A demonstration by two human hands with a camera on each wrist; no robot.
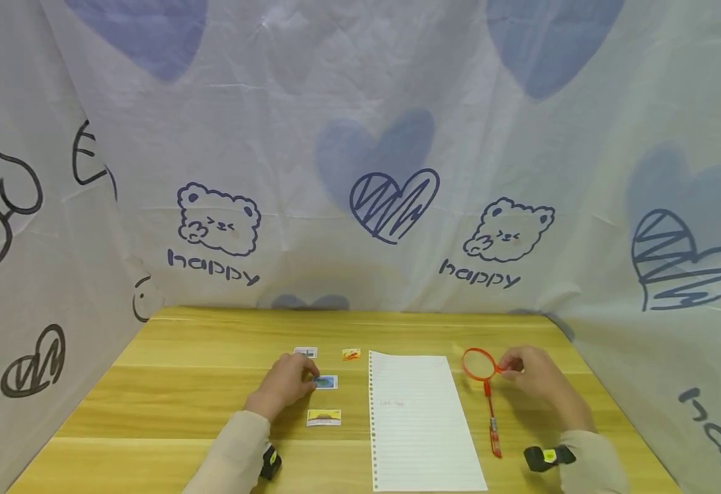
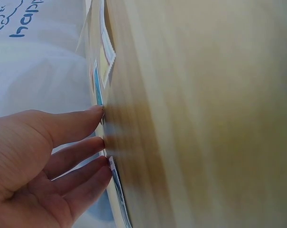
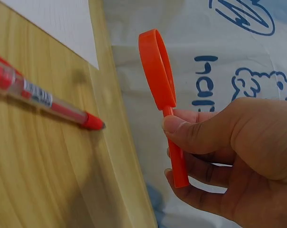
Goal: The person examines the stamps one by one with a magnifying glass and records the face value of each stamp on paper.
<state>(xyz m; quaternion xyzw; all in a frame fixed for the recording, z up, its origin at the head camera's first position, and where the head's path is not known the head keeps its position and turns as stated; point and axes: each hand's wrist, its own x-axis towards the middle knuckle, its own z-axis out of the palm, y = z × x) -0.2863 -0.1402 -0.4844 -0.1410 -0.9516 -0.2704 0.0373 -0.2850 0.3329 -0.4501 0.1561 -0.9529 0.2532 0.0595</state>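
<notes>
Magnifying glass, with an orange-red ring and handle, is in the right hand, just right of the upper part of the lined sheet; the thumb presses on the handle from one side and the curled fingers lie behind it, so that they pinch it, and the right wrist view shows the ring nearly edge-on. Also right of the sheet, close along its edge, lies a red pen, its far end just below the ring. Faint writing shows on the sheet's left part. Left of the sheet is the left hand, its thumb and fingers gently bent and spread apart, the tips down at the left edge of a blue stamp; how firmly they press, I cannot tell. Three more stamps lie left of the sheet: an orange one near its upper left corner, a pale one farther out and partly behind the left hand, and a yellow one level with its middle. Beyond the sheet hangs a pale curtain printed with hearts and bears.
</notes>
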